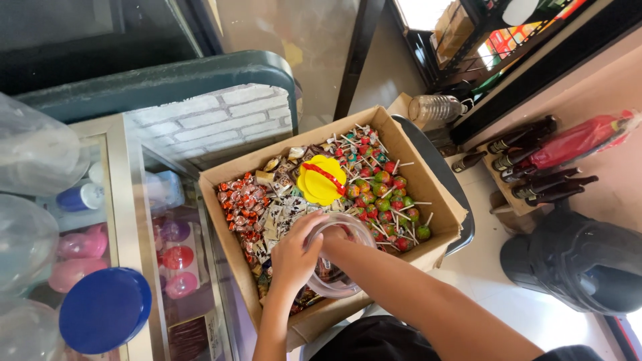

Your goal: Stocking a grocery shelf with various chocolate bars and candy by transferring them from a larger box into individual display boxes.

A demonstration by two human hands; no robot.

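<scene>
One cardboard box (408,150) holds lollipops (384,194), wrapped sweets (241,204), one yellow lid (321,179) and one clear jar (338,264). The left hand (294,257) wraps its grip around the jar's rim; the right hand (338,235) reaches inside, its grip hidden. A glass display case (134,220) stands left of the box; tiled floor (481,267) lies right.

Open cardboard box (428,184) on a dark chair (447,179) (sweets, lollipops (384,190), yellow lid (321,179), clear jar (338,267) inside).

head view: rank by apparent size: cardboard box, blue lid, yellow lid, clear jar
1. cardboard box, clearly largest.
2. blue lid, though it sits nearer the camera, so its lead over the next two is unsure.
3-4. clear jar and yellow lid look alike; hands cover part of the jar, so no ranking.
</scene>
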